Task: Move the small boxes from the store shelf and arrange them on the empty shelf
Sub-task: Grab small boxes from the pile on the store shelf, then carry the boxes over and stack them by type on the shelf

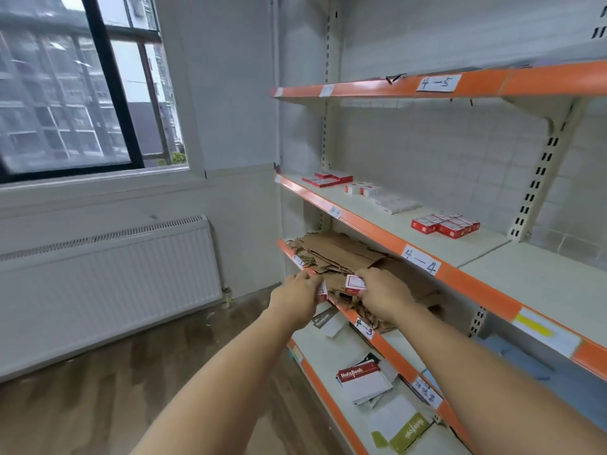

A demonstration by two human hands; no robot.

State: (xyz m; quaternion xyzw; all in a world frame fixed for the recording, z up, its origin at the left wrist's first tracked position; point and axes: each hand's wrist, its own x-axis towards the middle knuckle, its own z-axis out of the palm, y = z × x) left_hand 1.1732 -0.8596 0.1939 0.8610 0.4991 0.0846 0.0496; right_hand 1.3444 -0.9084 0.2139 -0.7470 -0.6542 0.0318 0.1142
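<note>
Two hands point(297, 298), four box clusters point(445, 224); roughly four notebooks point(359, 377).

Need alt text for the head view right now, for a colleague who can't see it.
Both hands, left hand and right hand, each hold a small red-and-white cardboard box in front of the flattened brown cardboard sheets on shelf 4-3. Above, orange-edged shelf 4-4 carries several groups of similar small boxes.

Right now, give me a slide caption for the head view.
Both hands, left and right, hold small boxes before the cardboard shelf.
</note>
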